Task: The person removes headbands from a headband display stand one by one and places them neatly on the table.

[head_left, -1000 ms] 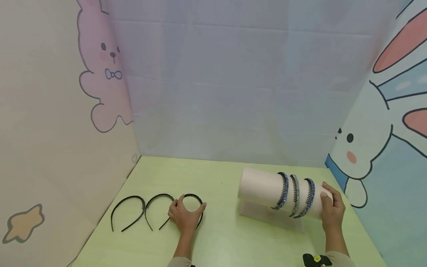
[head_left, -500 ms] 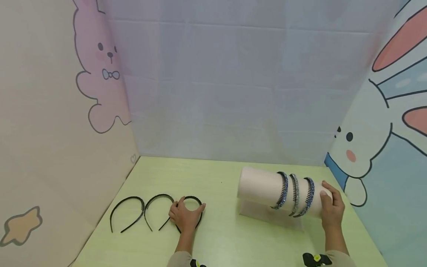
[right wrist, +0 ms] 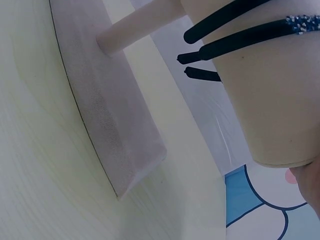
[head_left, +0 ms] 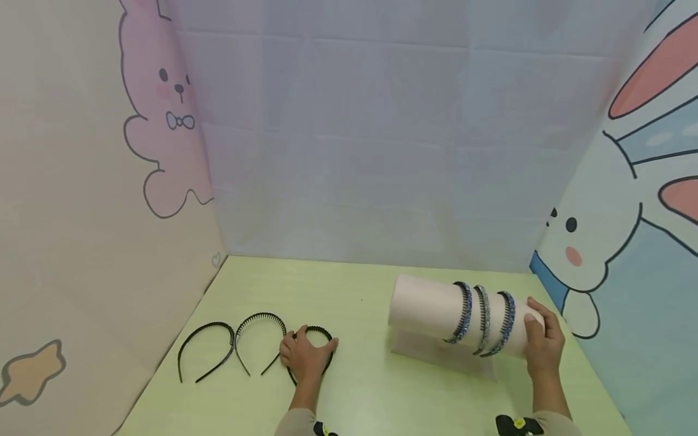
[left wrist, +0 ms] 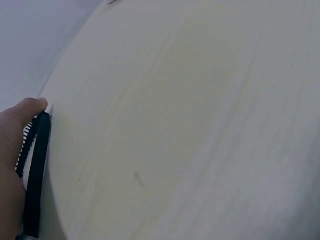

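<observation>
My left hand holds a black toothed headband by its two sides, thumb on the right and fingers on the left. In the left wrist view the thumb tip is right at the dark band. Two more black headbands, one at the far left and one in the middle, lie left of it. My right hand grips the right end of a pale cylindrical headband stand. Three glittery headbands sit round the cylinder: blue, silver and blue.
The cylinder stands on a flat pale base, joined by a short post. A light green table lies under everything. A plain curtain closes the back, and cartoon-printed walls flank both sides.
My left hand and its headband have shifted slightly toward me and to the right. The middle headband has moved a little away from me. My right hand and the stand stay put.
</observation>
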The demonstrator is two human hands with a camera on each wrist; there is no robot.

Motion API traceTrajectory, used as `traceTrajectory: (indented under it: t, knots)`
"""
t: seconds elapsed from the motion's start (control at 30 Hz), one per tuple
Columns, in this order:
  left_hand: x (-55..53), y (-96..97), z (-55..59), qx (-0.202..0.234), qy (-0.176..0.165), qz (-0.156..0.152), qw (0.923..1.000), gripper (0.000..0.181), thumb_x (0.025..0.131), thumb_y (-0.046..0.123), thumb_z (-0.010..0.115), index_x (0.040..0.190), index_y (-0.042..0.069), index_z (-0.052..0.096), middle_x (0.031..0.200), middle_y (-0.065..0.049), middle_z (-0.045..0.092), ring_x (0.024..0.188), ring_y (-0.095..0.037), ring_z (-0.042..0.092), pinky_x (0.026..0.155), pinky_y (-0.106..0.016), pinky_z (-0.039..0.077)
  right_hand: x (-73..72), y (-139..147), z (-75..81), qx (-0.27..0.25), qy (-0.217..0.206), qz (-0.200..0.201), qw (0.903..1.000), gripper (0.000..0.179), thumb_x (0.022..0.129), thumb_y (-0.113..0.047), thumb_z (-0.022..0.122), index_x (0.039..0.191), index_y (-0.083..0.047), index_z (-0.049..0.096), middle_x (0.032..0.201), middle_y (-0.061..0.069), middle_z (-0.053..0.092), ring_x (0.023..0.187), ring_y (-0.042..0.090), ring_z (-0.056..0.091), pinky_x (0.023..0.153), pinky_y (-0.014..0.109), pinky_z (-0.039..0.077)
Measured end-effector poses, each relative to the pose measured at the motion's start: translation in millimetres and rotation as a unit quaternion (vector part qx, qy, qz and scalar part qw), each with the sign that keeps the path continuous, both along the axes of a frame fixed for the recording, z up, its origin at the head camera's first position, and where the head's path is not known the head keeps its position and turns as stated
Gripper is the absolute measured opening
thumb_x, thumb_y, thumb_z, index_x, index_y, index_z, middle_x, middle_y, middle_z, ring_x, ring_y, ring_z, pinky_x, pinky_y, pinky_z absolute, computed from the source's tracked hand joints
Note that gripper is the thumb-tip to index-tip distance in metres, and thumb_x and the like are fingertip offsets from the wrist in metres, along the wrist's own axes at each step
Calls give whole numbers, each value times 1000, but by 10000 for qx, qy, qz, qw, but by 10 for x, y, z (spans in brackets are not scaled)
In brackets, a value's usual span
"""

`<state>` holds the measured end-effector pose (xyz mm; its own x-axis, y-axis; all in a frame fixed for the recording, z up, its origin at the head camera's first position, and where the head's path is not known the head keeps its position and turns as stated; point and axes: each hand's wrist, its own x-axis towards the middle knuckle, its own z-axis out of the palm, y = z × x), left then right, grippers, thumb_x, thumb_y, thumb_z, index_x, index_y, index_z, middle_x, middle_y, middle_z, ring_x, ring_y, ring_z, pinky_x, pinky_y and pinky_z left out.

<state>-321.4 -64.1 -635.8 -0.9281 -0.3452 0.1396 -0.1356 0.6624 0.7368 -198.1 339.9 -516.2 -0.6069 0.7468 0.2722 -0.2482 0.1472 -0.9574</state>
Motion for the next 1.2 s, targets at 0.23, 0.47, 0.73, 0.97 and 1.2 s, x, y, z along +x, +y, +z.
traceTrajectory:
  t: [0.23,0.47,0.73,0.97,1.2]
  knots:
    - [-11,27,25,-210,0,-89,9997,85,56,50,84,123,6,54,129,-26,34,122,-42,19,94,-60,12,24,19,-5,-80,-284,-112,9995,30,93,-9,51,122,-9,61,122,-9,56,107,9,48,75,16,37]
    - [-46,27,0,-569,87,-305,9979,81,63,52,78,125,5,54,131,-24,35,124,-42,21,96,-60,13,39,30,-24,-89,-246,-84,9996,31,93,-8,50,122,-8,61,121,-10,56,105,7,48,74,16,37]
    - [-128,38,-19,-705,183,-203,9971,81,64,53,78,123,3,54,128,-23,38,119,-41,26,91,-59,18,27,10,-35,-75,-73,-59,9999,29,93,-5,51,120,-4,61,120,-9,57,107,9,48,76,15,38]
    - [-162,47,-10,-639,244,-63,9976,82,62,52,80,122,3,55,127,-23,40,117,-41,28,91,-60,20,-9,20,-30,27,-32,75,10000,29,93,-5,51,120,-4,60,122,-7,57,111,11,47,80,15,38]
    - [-175,54,53,-541,468,-48,9974,79,65,54,76,124,7,54,129,-20,41,120,-38,29,93,-58,19,13,8,-2,47,-185,67,9998,31,93,-6,49,122,-7,60,123,-10,56,113,9,46,86,15,36]
